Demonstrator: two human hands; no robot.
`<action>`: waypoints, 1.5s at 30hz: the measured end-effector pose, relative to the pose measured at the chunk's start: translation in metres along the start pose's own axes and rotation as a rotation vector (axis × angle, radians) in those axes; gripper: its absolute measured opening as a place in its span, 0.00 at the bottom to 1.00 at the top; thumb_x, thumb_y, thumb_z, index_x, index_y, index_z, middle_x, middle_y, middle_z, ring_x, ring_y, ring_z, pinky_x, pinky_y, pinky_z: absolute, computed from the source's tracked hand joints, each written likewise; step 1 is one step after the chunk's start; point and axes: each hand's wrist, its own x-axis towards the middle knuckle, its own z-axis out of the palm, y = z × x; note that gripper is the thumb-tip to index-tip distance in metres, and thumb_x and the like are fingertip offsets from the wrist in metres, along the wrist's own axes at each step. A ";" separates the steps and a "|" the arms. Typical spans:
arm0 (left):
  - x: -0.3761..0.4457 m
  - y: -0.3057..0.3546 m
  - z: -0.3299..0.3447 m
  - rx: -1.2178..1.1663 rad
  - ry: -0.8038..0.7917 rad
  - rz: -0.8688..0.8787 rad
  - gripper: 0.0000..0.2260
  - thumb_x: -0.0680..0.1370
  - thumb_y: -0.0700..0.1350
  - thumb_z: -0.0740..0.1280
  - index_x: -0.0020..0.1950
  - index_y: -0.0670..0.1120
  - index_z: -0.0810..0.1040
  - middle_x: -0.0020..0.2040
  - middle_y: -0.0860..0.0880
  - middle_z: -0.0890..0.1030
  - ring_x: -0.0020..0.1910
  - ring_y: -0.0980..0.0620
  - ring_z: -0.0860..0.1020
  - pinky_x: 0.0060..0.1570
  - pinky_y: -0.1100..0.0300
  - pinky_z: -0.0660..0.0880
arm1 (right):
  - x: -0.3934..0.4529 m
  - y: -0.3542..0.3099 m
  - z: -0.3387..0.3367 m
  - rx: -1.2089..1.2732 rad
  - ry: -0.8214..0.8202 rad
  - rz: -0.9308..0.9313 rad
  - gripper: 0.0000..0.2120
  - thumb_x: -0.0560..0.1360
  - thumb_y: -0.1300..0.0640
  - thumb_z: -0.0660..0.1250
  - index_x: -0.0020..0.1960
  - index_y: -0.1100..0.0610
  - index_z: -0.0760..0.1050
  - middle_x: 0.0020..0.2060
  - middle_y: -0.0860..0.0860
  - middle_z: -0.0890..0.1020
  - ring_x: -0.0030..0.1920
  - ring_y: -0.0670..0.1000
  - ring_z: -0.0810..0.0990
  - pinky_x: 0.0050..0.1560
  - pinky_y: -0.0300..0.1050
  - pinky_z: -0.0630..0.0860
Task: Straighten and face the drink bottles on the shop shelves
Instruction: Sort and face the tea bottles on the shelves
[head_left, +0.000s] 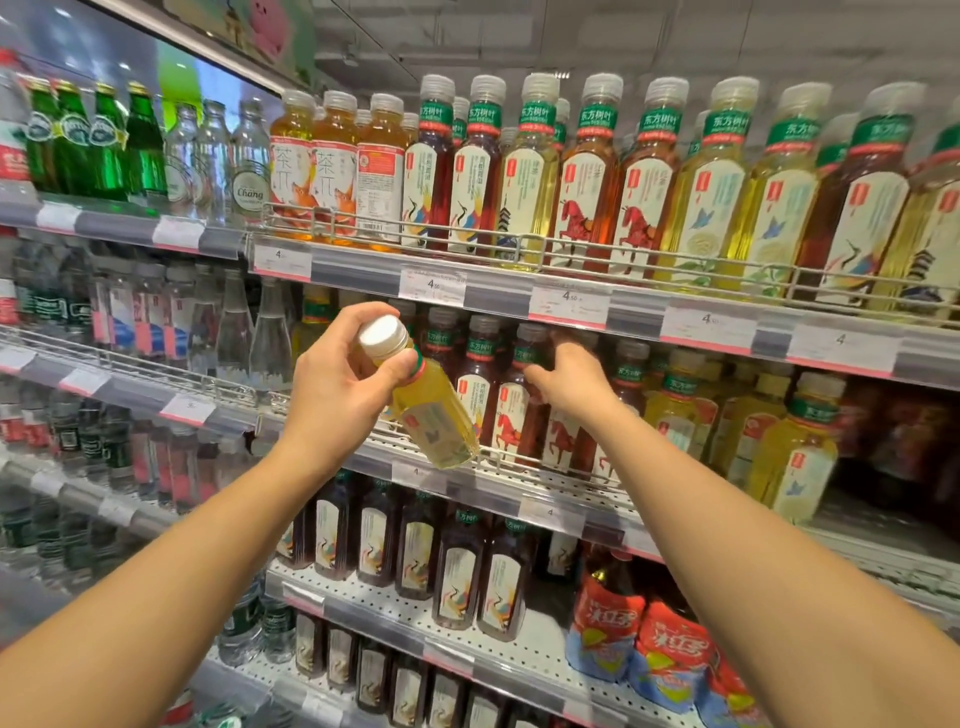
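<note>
We hold a yellow tea bottle (434, 410) out in front of the second shelf (545, 486), our left hand (340, 382) curled round its neck just under the white cap (383, 336). The bottle tilts, cap toward 10 o'clock and base toward 4 o'clock, its base hanging just above the wire rail (550, 465) at the shelf's front edge.

At 3 o'clock from that bottle, our right hand (569, 379) reaches into the row of dark red tea bottles (511, 410), fingers bent against their shoulders; motion blur keeps us from telling whether it grips one or only pushes.

The risks, as we judge them: the held bottle is gripped high, by the neck alone, so its heavy lower part could swing and knock the rail or the red bottles as we bring it in. The right hand is working deep among tightly packed bottles, and a push there could tip a neighbour against the yellow bottles (675, 410) at 3 o'clock or rock one forward over the low rail. With both hands busy, neither is free to catch a fall. The label (439, 423) on the held bottle also faces partly sideways, so it could go back badly faced.
</note>
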 end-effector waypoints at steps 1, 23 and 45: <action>0.000 0.001 0.004 -0.003 -0.003 -0.005 0.16 0.74 0.53 0.72 0.61 0.56 0.77 0.48 0.52 0.81 0.44 0.45 0.81 0.38 0.42 0.82 | -0.005 0.001 -0.003 -0.002 0.003 -0.012 0.10 0.81 0.51 0.67 0.53 0.57 0.71 0.46 0.53 0.79 0.48 0.54 0.81 0.46 0.50 0.80; -0.001 0.073 0.163 -0.158 -0.358 0.028 0.17 0.74 0.57 0.73 0.61 0.58 0.79 0.49 0.53 0.85 0.44 0.44 0.83 0.45 0.42 0.81 | -0.115 0.086 -0.082 0.163 -0.080 -0.213 0.31 0.67 0.36 0.77 0.66 0.42 0.74 0.56 0.39 0.81 0.52 0.39 0.78 0.53 0.43 0.77; -0.004 0.056 0.251 0.482 -0.539 0.263 0.26 0.81 0.48 0.67 0.78 0.47 0.65 0.73 0.46 0.72 0.73 0.46 0.68 0.70 0.48 0.71 | -0.154 0.182 -0.134 0.394 0.433 0.119 0.29 0.69 0.45 0.81 0.66 0.46 0.73 0.59 0.41 0.81 0.59 0.44 0.80 0.62 0.48 0.77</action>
